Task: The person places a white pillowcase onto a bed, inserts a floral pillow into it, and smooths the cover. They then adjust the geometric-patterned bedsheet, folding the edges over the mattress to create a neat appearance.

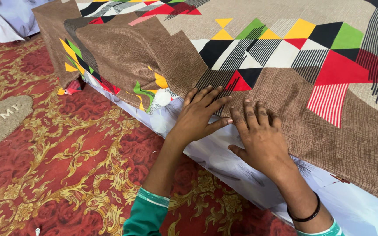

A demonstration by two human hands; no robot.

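A brown bedsheet (355,144) printed with coloured triangles, squares and black stripes is spread over a bed (224,161), whose pale side panel is seen below the sheet's hanging edge. Both hands are laid flat on the sheet at the bed's near edge. The left hand (200,116) is pressed palm down with fingers stretched out and slightly spread, gripping nothing, its fingertips resting beside a red and black triangle of the print. The right hand (259,137) is placed just beside it, almost touching, also open and flat on the brown cloth, with the fingers close together and the thumb hanging over the edge. A black band (305,214) is worn on the right wrist, and green sleeves (147,214) are seen on both arms. Toward the bed's far left corner the sheet is bunched into loose folds (127,52). A red carpet (66,166) with gold scrollwork is seen beside the bed, and a grey mat (3,120) is laid on it at the left.
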